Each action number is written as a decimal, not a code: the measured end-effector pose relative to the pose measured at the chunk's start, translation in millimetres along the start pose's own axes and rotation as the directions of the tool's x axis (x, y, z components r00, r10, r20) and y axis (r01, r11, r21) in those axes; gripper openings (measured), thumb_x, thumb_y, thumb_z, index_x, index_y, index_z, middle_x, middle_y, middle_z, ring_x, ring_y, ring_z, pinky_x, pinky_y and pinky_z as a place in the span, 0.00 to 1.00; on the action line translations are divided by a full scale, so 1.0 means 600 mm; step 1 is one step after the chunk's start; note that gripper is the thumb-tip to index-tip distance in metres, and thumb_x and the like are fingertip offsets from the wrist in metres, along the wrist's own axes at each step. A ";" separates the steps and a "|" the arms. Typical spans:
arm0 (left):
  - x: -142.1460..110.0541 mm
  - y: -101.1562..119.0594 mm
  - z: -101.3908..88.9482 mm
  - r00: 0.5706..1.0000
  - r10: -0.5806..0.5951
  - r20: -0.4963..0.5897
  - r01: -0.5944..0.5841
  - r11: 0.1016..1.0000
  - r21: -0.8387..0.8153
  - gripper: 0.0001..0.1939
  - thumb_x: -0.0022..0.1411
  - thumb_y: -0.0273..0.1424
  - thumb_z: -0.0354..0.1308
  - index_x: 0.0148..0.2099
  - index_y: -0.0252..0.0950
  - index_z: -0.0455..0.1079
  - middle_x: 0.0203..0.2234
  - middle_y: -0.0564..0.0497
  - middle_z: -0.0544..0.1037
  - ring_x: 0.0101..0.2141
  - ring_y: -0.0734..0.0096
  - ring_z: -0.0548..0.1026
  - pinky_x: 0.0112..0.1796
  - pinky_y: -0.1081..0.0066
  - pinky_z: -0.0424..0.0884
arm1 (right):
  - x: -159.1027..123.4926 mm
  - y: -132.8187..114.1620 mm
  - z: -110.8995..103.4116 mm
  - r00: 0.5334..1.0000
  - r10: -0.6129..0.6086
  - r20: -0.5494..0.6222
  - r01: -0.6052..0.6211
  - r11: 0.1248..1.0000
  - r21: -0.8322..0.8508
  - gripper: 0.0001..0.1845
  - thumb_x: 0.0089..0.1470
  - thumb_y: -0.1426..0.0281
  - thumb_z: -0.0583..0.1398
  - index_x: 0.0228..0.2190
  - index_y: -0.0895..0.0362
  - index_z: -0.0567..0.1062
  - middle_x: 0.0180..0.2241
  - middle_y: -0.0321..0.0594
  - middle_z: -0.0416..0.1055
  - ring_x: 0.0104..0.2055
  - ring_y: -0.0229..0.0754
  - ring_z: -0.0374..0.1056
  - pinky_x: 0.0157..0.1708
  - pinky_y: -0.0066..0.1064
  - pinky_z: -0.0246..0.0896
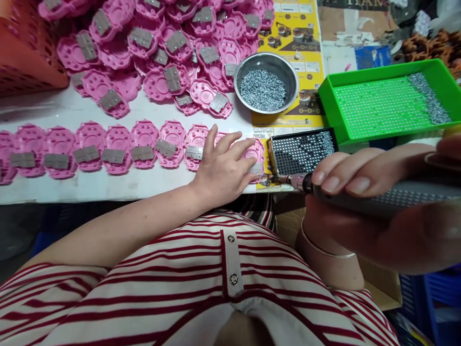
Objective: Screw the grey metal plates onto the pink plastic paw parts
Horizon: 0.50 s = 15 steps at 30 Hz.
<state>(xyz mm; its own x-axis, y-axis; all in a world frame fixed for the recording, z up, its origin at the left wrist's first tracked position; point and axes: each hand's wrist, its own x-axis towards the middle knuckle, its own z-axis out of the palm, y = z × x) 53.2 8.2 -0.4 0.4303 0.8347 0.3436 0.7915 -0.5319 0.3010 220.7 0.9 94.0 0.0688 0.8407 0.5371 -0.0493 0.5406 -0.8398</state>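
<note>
My right hand [363,185] is wrapped round a grey electric screwdriver [392,198] that points left. Its bit reaches the near edge of a black screw tray [293,156], a dotted plate with screws heaped at its right end. My left hand [225,170] lies with fingers spread over the right end of a row of pink plastic shells. The rightmost pink shell [253,150] is beside its fingertips and partly covered. Each clearly visible shell in the row, such as this pink shell [144,137], bears a grey metal plate [142,153].
A steel bowl [293,91] of small screws stands behind the black tray. To its right is a green tray [363,132] with screws at one end. A pile of pink shells [156,89] fills the back left, beside an orange basket [32,57]. Brown parts [430,50] lie far right.
</note>
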 end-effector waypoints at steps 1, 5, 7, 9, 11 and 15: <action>0.000 0.001 -0.001 1.000 -0.006 0.003 0.006 1.000 0.002 0.10 0.64 0.39 0.61 0.43 0.40 0.79 0.56 0.48 0.75 0.58 0.47 0.67 0.63 0.35 0.49 | -0.003 0.004 0.000 1.000 -0.031 -0.002 0.031 0.999 0.028 0.13 0.56 0.49 0.57 0.33 0.44 0.71 0.18 0.27 0.57 0.18 0.32 0.62 0.19 0.30 0.64; 0.003 0.005 -0.007 0.998 -0.054 0.041 0.055 0.998 -0.025 0.11 0.64 0.39 0.60 0.42 0.40 0.79 0.55 0.47 0.76 0.57 0.47 0.68 0.63 0.34 0.51 | -0.016 0.019 0.000 0.992 0.110 0.062 -0.107 0.993 -0.057 0.17 0.51 0.50 0.63 0.38 0.44 0.71 0.27 0.31 0.66 0.32 0.43 0.74 0.27 0.39 0.74; 0.003 0.006 -0.008 0.996 -0.077 0.055 0.079 0.996 -0.042 0.11 0.65 0.38 0.59 0.43 0.40 0.79 0.55 0.46 0.76 0.56 0.47 0.68 0.62 0.34 0.52 | -0.017 0.026 -0.001 0.986 0.150 0.066 -0.145 0.986 -0.085 0.19 0.49 0.50 0.65 0.40 0.43 0.70 0.29 0.32 0.67 0.36 0.45 0.76 0.29 0.41 0.76; 0.003 0.006 -0.010 0.995 -0.075 0.059 0.077 0.996 -0.040 0.11 0.65 0.37 0.59 0.43 0.39 0.79 0.54 0.45 0.76 0.56 0.46 0.68 0.62 0.33 0.52 | -0.015 0.033 -0.001 0.986 0.156 0.061 -0.150 0.984 -0.091 0.21 0.47 0.50 0.65 0.41 0.43 0.69 0.30 0.32 0.68 0.38 0.47 0.76 0.31 0.42 0.76; 0.002 0.006 -0.011 0.997 -0.051 0.052 0.053 0.998 -0.020 0.10 0.65 0.36 0.59 0.43 0.39 0.79 0.55 0.44 0.76 0.56 0.45 0.68 0.62 0.33 0.52 | -0.012 0.039 0.001 0.988 0.147 0.054 -0.141 0.985 -0.097 0.23 0.46 0.50 0.66 0.42 0.42 0.69 0.30 0.31 0.67 0.39 0.47 0.77 0.31 0.43 0.77; 0.003 0.005 -0.012 0.999 -0.016 0.043 0.015 1.000 0.012 0.10 0.64 0.36 0.60 0.43 0.39 0.79 0.55 0.44 0.75 0.57 0.44 0.68 0.62 0.32 0.52 | -0.008 0.046 0.011 0.999 0.031 -0.026 -0.032 0.997 -0.064 0.18 0.48 0.52 0.65 0.41 0.42 0.72 0.25 0.29 0.65 0.30 0.40 0.74 0.27 0.38 0.73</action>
<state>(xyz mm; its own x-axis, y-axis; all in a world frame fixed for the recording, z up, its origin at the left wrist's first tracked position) 53.1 6.8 7.4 0.4360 0.8483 0.3005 0.8033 -0.5174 0.2951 212.4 12.2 68.8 0.0929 0.8559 0.5087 0.0122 0.5099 -0.8601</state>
